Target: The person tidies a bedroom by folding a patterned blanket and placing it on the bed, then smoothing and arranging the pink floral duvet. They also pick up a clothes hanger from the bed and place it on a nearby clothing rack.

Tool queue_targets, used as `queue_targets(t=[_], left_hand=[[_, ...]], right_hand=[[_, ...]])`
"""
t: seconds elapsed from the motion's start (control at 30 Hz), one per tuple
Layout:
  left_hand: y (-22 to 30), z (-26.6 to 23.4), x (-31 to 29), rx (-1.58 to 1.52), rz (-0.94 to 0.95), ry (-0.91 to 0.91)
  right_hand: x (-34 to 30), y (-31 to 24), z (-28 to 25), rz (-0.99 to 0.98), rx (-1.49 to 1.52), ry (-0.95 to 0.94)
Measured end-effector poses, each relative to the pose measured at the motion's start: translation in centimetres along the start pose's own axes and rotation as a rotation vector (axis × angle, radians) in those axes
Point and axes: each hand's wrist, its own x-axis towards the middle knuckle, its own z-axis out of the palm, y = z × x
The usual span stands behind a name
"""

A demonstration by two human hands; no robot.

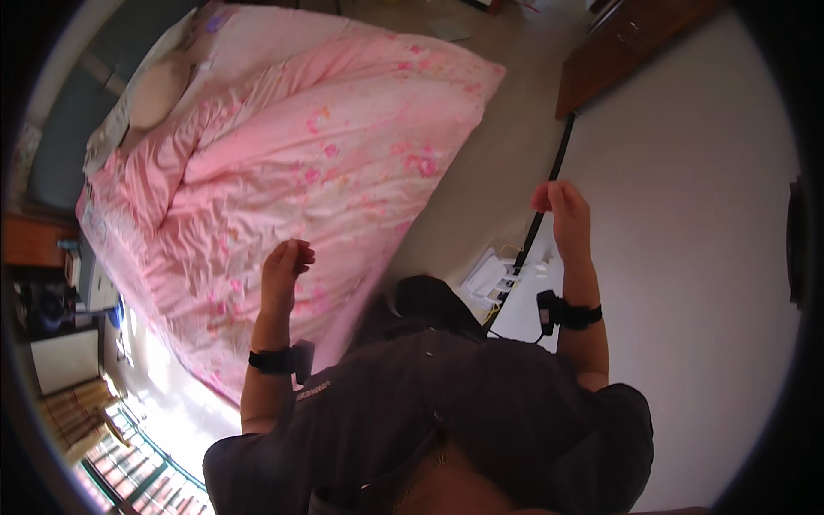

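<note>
The rumpled pink floral quilt (343, 154) lies ahead and to the person's left, its right-hand edge slanting up and rightward. The left hand (289, 262) is nearer, seen over it; contact is unclear. The right hand (566, 210) is well apart. Both hands curl loosely, nothing visible inside; full closure cannot be told.

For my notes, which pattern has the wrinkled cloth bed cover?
The wrinkled pink cloth cover has darker pink flowers, shown in the head view.
</note>
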Motion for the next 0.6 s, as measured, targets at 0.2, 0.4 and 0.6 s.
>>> queue_targets(t=[0.2, 0.4, 0.6], left_hand=[[3.4, 10.9, 10.5, 0.075, -0.006, -0.155], [5.6, 25.1, 20.8, 0.051, -0.031, -0.185], [8.7, 38.7, 30.0, 0.141, -0.06, -0.371]], right_hand=[[7.0, 2.5, -3.6, 0.047, 0.128, 0.134], [15.3, 6.5, -11.0, 0.16, 0.298, 0.145], [24.7, 10.8, -18.0, 0.201, 0.314, 0.177]])
